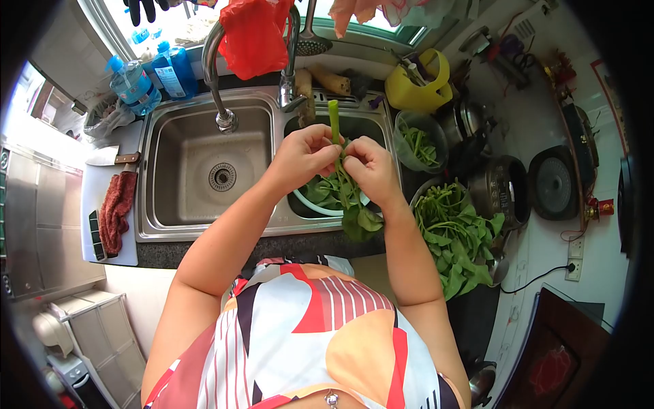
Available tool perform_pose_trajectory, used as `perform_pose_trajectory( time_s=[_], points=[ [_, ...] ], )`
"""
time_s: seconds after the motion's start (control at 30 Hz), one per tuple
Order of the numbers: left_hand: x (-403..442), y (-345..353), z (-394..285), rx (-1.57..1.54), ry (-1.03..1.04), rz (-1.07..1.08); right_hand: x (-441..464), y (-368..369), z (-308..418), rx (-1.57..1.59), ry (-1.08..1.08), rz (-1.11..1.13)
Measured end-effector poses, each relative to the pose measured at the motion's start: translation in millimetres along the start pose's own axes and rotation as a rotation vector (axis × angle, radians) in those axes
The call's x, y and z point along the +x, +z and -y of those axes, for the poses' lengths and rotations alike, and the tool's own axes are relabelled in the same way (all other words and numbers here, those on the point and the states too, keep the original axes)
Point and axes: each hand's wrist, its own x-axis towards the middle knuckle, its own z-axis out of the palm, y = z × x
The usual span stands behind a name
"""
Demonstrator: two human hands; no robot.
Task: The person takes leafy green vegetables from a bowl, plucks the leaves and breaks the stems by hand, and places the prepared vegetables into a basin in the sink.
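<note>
Between my hands, above the right sink basin, hangs a leafy green stalk [334, 121] with its thick cut end up and its leaves down. My left hand [304, 158] pinches it near the top with thumb and fingers. Just to the right, my right hand [372, 169] is closed with fingertips pressed together on the same stalk, a little lower. Below them, a white-rimmed bowl [315, 208] with loose green leaves [325, 191] sits in the right basin, partly hidden by my hands.
Right of the sink lie a heap of leafy greens [456, 238] and a clear bowl of cut stems [420, 141]. A tap [227, 121] arches over the left basin [184, 177]. A cleaver [112, 157] and red cloth [117, 208] rest on a white board at left.
</note>
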Motion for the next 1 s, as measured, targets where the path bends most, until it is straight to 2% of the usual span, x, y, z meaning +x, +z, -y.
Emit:
perform_pose_trajectory(
  time_s=[0.07, 0.17, 0.2, 0.3, 0.33, 0.43, 0.57, 0.7, 0.8, 0.9, 1.0],
  points=[
    [0.3, 1.8, 4.4, -0.008, 0.008, -0.022, 0.8, 1.2, -17.3, 0.16, 0.076, 0.046],
    [2.4, 5.6, 12.9, -0.029, 0.033, -0.04, 1.3, 3.0, -31.7, 1.002, 0.496, 0.059],
    [1.9, 6.7, 14.9, -0.038, 0.041, -0.045, 0.8, 3.8, -45.4, 1.138, 0.465, 0.075],
    [-1.2, 8.4, 11.0, -0.113, 0.05, -0.121, -0.3, -7.4, -39.0, 1.124, 0.608, -0.132],
    [-0.9, 7.5, 12.2, -0.105, 0.048, -0.117, -3.9, -10.0, -26.3, 0.966, 0.592, -0.101],
    [-0.4, 5.1, 18.0, -0.081, 0.032, -0.116, -7.5, -17.5, -17.4, 0.609, 0.569, 0.269],
    [4.2, 2.7, 18.7, -0.019, -0.005, -0.104, -16.1, -6.2, -13.6, 0.352, 0.33, 0.299],
    [4.6, 1.9, 23.7, -0.011, -0.023, -0.086, -13.9, -4.1, -28.3, 0.25, 0.249, 0.24],
    [2.6, 10.2, 27.9, -0.1, 0.141, -0.21, -7.4, -0.1, -29.1, 0.577, 0.483, 0.005],
    [3.5, 2.8, 12.6, -0.28, 0.3, -0.411, -8.8, -9.0, -55.5, 1.049, 0.663, -0.231],
    [5.2, -21.1, 9.0, -0.231, 0.256, -0.427, -9.2, -19.9, -71.1, 1.324, 0.643, -0.349]
  ],
)
